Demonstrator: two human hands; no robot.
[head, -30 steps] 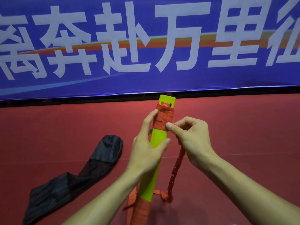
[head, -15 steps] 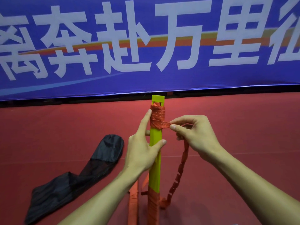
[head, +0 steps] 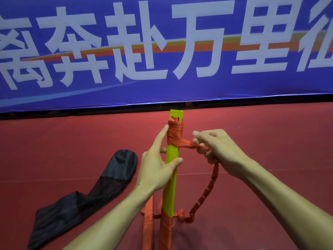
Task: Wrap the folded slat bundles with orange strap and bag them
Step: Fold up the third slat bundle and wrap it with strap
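Orange strap [head: 175, 134] already rings the top end of the yellow-green slat bundle [head: 170, 179] in several tight turns, and another band of it covers the lower end. The bundle stands upright on the red floor [head: 270, 141], held by the left hand [head: 158, 166], whose thumb and fingers curl round it while the forefinger lies along the wrap. The right hand [head: 221, 150] pinches the strap just beside the bundle, pulling it taut; the loose tail hangs from that hand down to the floor. With that much tail left, the winding looks well along but unfinished. A black bag [head: 81, 204] lies limp on the floor to the left, so bagging is not yet begun. By the bundle's foot lies what looks like a second orange-wrapped piece [head: 148, 222].
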